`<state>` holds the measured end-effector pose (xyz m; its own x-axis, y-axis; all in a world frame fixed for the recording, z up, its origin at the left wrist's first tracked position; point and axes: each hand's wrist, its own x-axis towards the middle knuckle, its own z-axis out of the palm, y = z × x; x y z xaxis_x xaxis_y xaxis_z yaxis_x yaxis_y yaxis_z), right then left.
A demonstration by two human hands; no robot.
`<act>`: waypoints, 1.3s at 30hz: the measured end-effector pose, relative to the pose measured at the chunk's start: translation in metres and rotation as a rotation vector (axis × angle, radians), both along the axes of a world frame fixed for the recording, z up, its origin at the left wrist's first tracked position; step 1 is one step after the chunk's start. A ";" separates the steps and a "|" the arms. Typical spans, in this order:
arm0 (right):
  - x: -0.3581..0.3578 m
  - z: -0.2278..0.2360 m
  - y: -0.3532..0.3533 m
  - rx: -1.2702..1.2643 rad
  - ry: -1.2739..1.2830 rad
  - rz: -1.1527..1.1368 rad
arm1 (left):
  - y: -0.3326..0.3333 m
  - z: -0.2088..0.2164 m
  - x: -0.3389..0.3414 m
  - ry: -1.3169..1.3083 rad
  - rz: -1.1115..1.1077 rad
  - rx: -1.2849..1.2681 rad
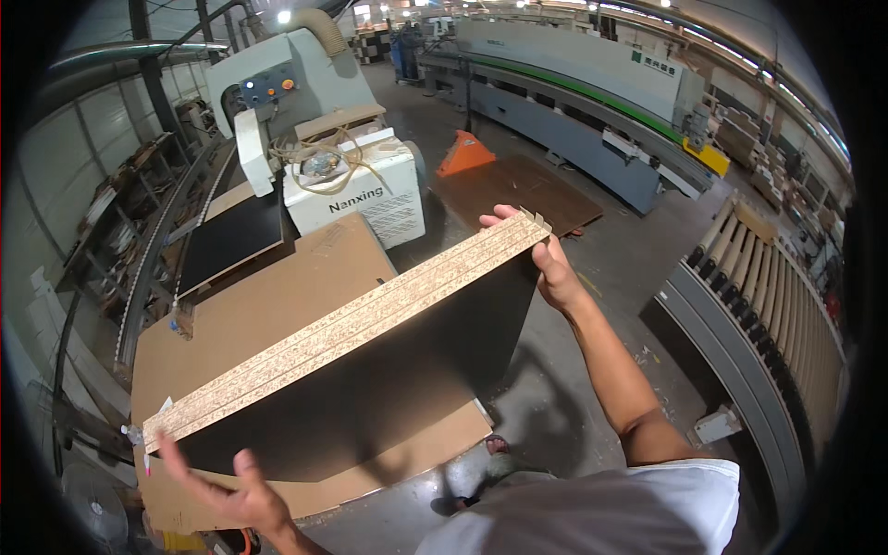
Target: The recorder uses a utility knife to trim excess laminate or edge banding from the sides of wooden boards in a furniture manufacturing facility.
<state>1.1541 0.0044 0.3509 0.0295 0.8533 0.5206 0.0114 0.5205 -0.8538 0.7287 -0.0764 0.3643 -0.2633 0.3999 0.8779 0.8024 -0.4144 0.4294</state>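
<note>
A stack of black-faced chipboard panels [361, 324] stands tilted over a brown cardboard-covered table, its raw speckled edges turned up toward me. Thin lines along the top show where one panel meets another. My right hand [555, 273] grips the far right end, thumb on the near side and fingers behind. Thin strips [536, 220] stick up at that corner. By the near left end is my left hand [231, 495], fingers and thumb spread; a fingertip is close to the corner, and I cannot tell whether it touches. The lower edge of the panels is partly hidden.
Beyond the cardboard-covered table [277, 268] stands a white machine housing [356, 199] with a coiled hose on top. A black panel [231, 242] lies at left. At right is a roller conveyor [758, 277]; a long grey machine [573, 139] stretches behind.
</note>
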 end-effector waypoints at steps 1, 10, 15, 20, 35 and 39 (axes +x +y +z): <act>0.002 0.003 0.001 0.008 -0.003 0.008 | 0.006 0.012 0.017 0.146 -0.111 -0.085; 0.028 0.053 0.023 0.122 -0.260 0.332 | 0.063 0.073 0.176 0.630 -0.140 -0.530; 0.025 0.085 0.066 0.537 -0.832 0.517 | 0.080 0.062 0.188 0.617 -0.111 -0.649; 0.027 0.090 0.069 0.564 -0.933 0.723 | 0.090 0.063 0.202 0.651 -0.106 -0.676; -0.056 -0.095 0.316 -0.059 -0.654 0.549 | 0.076 0.061 0.202 0.598 -0.107 -0.653; -0.071 -0.296 0.351 -0.319 -1.001 0.106 | 0.067 0.062 0.199 0.596 -0.077 -0.697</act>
